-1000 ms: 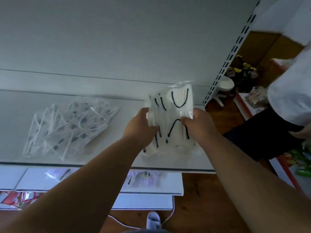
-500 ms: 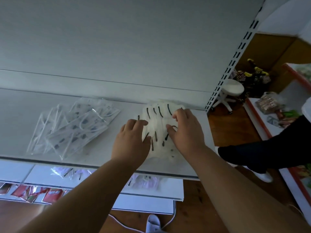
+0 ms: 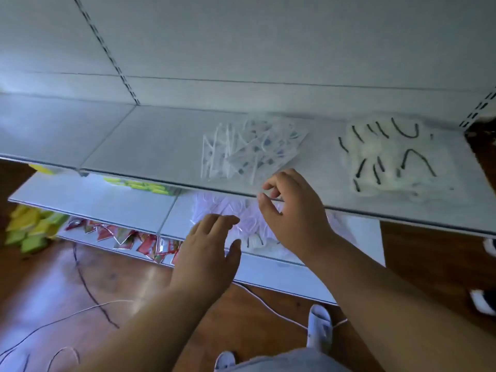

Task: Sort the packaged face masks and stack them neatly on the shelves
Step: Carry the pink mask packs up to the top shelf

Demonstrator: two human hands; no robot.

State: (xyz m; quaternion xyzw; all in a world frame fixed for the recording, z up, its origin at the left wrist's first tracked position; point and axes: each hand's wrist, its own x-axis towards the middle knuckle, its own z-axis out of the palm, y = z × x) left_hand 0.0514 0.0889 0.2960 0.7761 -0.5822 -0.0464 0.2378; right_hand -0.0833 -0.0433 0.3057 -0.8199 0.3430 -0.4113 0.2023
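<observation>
The loose masks (image 3: 241,221) are lying on the middle shelf (image 3: 107,202), partly hidden under the top shelf's (image 3: 161,146) front edge, directly beyond and below both hands; their long axis cannot be told. The right hand (image 3: 292,213) is hovering nearer, at that edge, fingers (image 3: 271,186) loosely curled and holding nothing. The left hand (image 3: 209,253) is hanging lower, fingers spread and empty. On the top shelf, a white-loop pile (image 3: 252,149) and a black-loop stack (image 3: 389,157) are sitting apart, with bare room leftward. Reaching in looks likely to need ducking under that edge.
</observation>
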